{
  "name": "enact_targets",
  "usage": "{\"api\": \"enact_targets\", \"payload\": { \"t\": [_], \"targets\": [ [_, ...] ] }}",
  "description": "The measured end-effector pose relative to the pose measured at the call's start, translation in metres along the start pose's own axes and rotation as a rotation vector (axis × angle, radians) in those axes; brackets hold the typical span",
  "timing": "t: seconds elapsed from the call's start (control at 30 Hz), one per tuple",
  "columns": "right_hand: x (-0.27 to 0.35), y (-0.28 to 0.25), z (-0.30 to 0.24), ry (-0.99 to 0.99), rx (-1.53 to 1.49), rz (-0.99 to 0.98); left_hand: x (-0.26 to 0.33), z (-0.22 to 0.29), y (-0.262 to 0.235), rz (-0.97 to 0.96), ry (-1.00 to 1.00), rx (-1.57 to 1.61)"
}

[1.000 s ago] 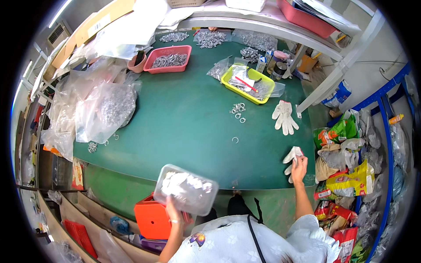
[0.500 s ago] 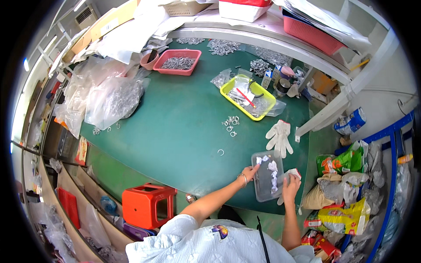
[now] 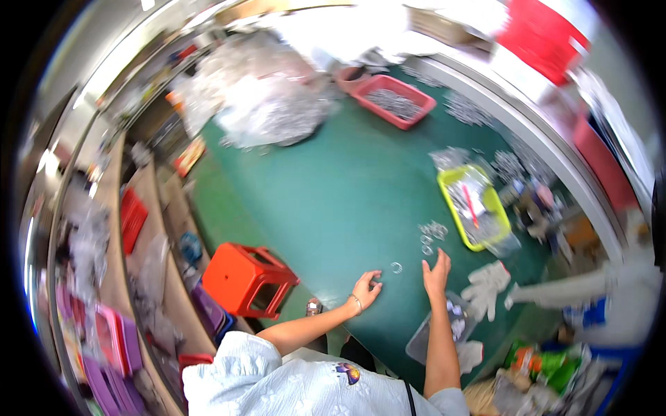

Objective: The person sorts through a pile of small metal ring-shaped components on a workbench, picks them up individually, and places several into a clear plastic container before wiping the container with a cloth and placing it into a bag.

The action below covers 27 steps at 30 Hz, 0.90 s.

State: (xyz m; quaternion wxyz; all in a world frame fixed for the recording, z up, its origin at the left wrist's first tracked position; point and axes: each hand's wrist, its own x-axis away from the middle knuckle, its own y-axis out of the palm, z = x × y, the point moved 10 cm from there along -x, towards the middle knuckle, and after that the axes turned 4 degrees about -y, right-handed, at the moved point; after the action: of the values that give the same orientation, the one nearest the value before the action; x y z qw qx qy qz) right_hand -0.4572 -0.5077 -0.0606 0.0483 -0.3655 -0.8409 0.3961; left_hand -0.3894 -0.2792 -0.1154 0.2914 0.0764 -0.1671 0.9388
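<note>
My left hand (image 3: 365,292) is over the green table with its fingers loosely bent and apart, nothing seen in them. Just right of it, a single silver ring-shaped piece (image 3: 396,267) lies on the table. My right hand (image 3: 436,274) reaches forward with thumb and fingers spread, holding nothing visible. Right beyond its fingertips lies a small cluster of similar metal ring pieces (image 3: 427,239). Under my right forearm sits a clear plastic tray (image 3: 420,342) with crumpled whitish bits in it, partly hidden by the arm.
White gloves (image 3: 487,286) lie right of the tray. A yellow basket (image 3: 444,186) with bags and a red pen stands farther right. At the back are a pink basket (image 3: 360,92) of metal parts and large plastic bags (image 3: 267,104). An orange stool (image 3: 239,277) stands left.
Both hands have left the clear tray. My left hand moved left, and my right hand reached forward to near the ring pieces. The whole view has turned toward the left.
</note>
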Motion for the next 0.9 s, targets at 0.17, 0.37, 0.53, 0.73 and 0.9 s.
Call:
{"api": "enact_targets", "payload": {
  "t": [0.17, 0.37, 0.53, 0.73, 0.9],
  "targets": [
    [0.003, 0.062, -0.029, 0.021, -0.107, -0.134, 0.031, -0.063, -0.106, 0.05, -0.381, 0.231],
    [0.003, 0.131, -0.102, -0.02, -0.258, -0.392, 0.037, -0.094, -0.255, 0.586, -0.18, 0.422],
    [-0.032, 0.178, -0.164, -0.102, -0.31, -0.483, -0.027, -0.109, -0.356, 0.685, -0.291, 0.369],
    [-0.077, 0.269, -0.246, -0.186, -0.24, -0.594, -0.152, -0.116, -0.476, 0.761, -0.291, -0.064],
    [-0.095, 0.361, -0.297, -0.188, -0.259, -0.67, -0.255, -0.11, -0.557, 0.928, -0.188, -0.335]
  ]
}}
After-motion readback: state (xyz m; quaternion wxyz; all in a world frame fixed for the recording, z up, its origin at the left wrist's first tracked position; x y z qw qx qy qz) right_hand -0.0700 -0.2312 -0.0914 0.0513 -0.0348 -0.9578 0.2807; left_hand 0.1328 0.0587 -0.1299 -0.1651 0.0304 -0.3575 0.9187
